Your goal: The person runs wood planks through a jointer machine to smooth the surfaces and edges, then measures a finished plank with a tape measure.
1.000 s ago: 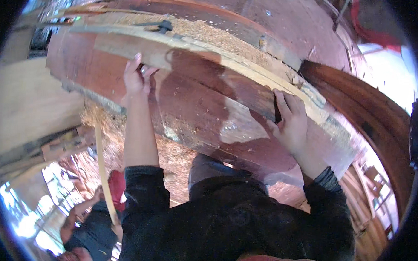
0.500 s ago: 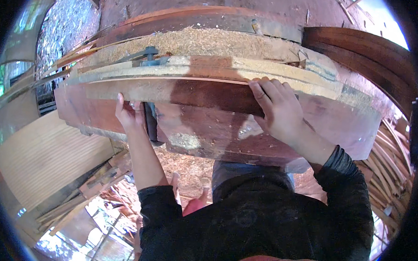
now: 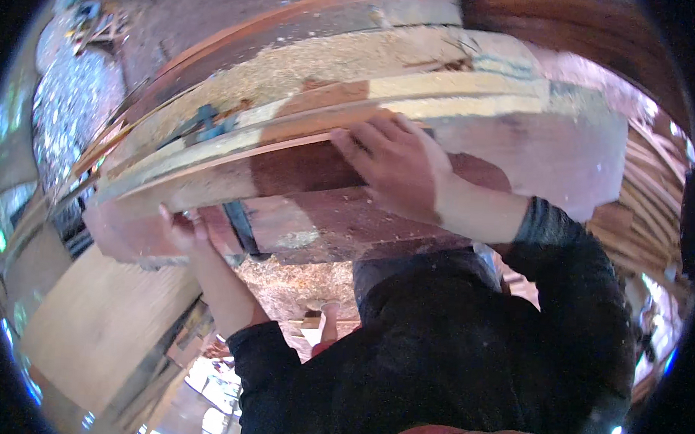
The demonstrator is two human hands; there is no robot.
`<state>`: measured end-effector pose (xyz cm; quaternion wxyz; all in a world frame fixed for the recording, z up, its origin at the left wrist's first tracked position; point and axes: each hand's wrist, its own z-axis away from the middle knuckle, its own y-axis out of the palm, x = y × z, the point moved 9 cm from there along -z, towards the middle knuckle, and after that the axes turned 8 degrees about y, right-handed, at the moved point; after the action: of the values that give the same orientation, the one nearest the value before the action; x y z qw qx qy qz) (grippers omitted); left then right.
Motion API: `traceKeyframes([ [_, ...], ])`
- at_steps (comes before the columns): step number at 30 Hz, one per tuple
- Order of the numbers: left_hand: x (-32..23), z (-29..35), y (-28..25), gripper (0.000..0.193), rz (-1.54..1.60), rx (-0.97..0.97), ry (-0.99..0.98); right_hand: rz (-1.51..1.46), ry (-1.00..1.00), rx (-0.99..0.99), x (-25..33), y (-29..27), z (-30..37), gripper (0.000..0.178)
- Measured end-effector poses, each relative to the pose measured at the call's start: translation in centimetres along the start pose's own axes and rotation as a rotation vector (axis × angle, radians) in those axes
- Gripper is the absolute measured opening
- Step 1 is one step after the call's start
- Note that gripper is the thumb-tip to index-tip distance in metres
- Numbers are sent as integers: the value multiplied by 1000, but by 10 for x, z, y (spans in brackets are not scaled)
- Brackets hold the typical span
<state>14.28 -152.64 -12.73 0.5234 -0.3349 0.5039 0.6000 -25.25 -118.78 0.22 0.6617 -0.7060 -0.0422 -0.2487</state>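
Observation:
A long wooden plank [image 3: 295, 169] lies on the reddish wooden bench [image 3: 552, 159], its far side along a pale, dust-covered wooden rail [image 3: 451, 106]. My right hand [image 3: 403, 165] is closed over the plank's right part, fingers across its top edge. Farther left, my left hand [image 3: 185, 233] is at the plank's near edge, with the fingers curled against it and partly hidden; motion blurs both hands. Between them, a dark strip [image 3: 242, 225] crosses the bench's near part.
Sawdust [image 3: 322, 59] is heaped behind the rail, near a blue metal fitting [image 3: 209, 122]. Large dark boards [image 3: 568, 33] stand at the far right, above stacked wood strips [image 3: 643, 197]. A pale sheet [image 3: 106, 323] lies at lower left. Shavings [image 3: 284, 287] cover the floor before the bench.
The view has turned, so the bench now slants. My right hand has moved left along the bench with the plank, and my left hand is farther left and lower in the picture.

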Motion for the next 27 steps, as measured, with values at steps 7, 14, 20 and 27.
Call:
traceKeyframes([
  [7,-3,-24,0,52,33,47,-40,60,-34,-152,14,0,-11,41],
  [14,-8,-51,-31,56,32,65,11,21,-11,-132,32,13,-21,48],
  [20,-25,-69,-52,61,14,-72,22,18,-35,-137,54,19,-37,40],
  [27,-34,-93,-55,66,52,44,0,-48,-18,-182,76,36,-57,36],
])
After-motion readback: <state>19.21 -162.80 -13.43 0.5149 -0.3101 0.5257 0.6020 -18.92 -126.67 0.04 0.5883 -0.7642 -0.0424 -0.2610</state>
